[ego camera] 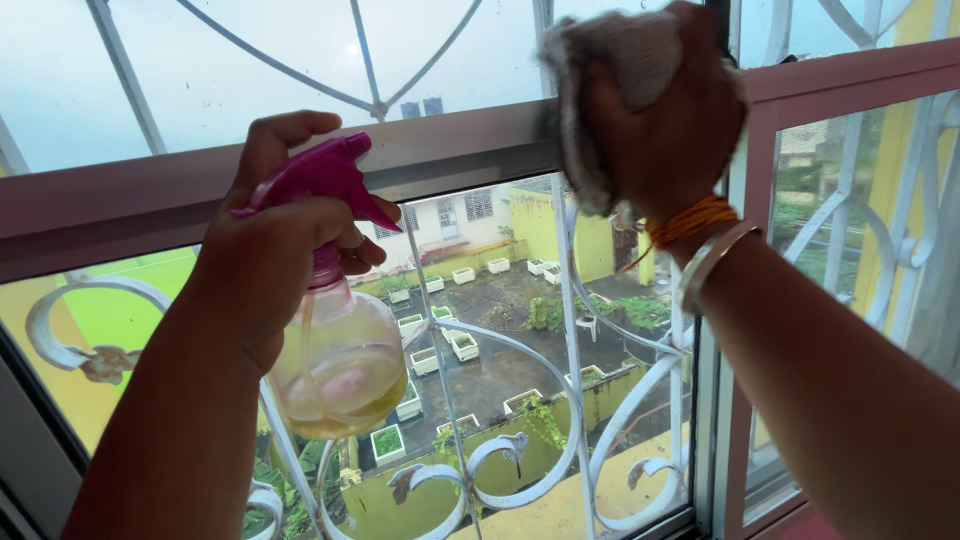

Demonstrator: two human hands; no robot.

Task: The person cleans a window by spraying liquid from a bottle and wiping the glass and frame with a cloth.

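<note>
The left hand (262, 250) is wrapped around the neck of a clear round spray bottle (338, 362) with a pink trigger head — it bears no visible label. Up to its right, the right hand (668, 120) presses a bunched grey cloth (600, 90) against the window frame (450, 150) — the fingertips are hidden underneath.

Spray bottle (335, 365): magenta trigger head, clear pale body, yellowish liquid. Cloth (600, 90): grey-beige, mottled. Window frame (450, 155): dull maroon. Grille (560, 420): white, scrolled curls. Wrist thread (690, 220): orange. Bangle (712, 262): silver. Walls outside (130, 310): bright yellow-green.
</note>
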